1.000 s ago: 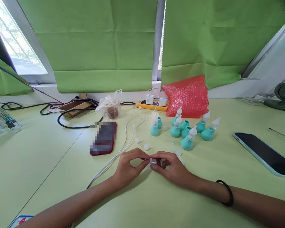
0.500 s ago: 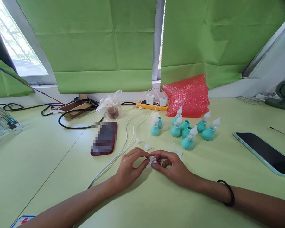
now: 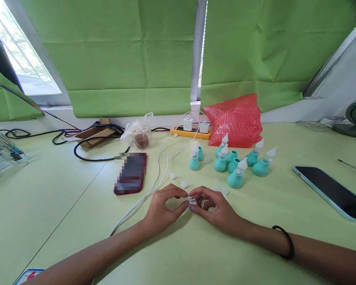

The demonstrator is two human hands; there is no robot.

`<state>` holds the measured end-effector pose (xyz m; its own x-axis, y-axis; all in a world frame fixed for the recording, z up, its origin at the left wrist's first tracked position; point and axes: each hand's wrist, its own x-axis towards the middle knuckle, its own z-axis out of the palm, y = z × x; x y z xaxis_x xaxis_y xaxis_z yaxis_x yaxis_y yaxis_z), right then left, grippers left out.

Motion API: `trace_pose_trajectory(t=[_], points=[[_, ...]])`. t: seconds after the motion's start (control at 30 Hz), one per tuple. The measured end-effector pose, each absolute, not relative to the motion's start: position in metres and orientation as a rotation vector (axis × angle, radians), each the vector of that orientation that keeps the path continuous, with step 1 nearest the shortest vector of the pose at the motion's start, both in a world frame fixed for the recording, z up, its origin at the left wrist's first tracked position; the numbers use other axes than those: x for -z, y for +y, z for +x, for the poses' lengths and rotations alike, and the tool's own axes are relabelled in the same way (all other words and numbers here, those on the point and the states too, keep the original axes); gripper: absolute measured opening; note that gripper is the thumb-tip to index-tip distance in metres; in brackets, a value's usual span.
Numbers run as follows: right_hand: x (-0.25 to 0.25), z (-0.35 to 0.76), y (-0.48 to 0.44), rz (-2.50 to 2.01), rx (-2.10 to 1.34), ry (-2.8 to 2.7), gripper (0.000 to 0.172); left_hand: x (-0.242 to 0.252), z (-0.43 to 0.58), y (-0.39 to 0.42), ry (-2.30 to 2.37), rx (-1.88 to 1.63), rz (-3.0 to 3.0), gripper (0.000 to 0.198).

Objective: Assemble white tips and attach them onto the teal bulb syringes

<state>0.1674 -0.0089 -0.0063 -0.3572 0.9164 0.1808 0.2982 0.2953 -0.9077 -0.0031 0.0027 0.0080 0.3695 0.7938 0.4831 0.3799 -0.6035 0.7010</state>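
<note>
While both hands are meeting low at the table's centre, the head view is showing:
Left hand (image 3: 163,208): pinching a small clear plastic piece (image 3: 192,201) between thumb and fingertips.
Right hand (image 3: 215,208): gripping the same piece from the opposite side.
Clear piece: sitting between the two hands, just above the table (image 3: 62,198).
Teal bulbs (image 3: 235,166): standing grouped beyond the right hand.
White cable (image 3: 154,186): running past the left hand.
Red phone (image 3: 130,173): lying left of the cable.
</note>
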Motion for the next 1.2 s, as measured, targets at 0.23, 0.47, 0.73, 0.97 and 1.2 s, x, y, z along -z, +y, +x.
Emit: trace_pose_trajectory(t=[0.23, 0.47, 0.73, 0.97, 1.2], points=[[0.0070, 0.1671, -0.0101, -1.105, -1.054, -1.803, 0.023, -0.0048, -0.0037, 0.0044, 0.885, -1.241, 2.243, 0.007], [0.0078, 0.1673, -0.0088, -1.082, -1.043, -1.809, 0.023, -0.0083, -0.0040, 0.0032, 0.890, -1.161, 2.298, 0.011], [0.0102, 0.1669, -0.0086, -1.072, -1.006, -1.824, 0.021, -0.0074, -0.0052, 0.0034, 0.858, -1.201, 2.485, 0.011], [0.0094, 0.1673, -0.0077, -1.065, -1.021, -1.824, 0.021, -0.0059, -0.0059, 0.0032, 0.864, -1.208, 2.557, 0.013], [0.0074, 0.1673, -0.0093, -1.082, -1.002, -1.837, 0.021, -0.0042, -0.0066, 0.0041, 0.809, -1.197, 2.543, 0.014]])
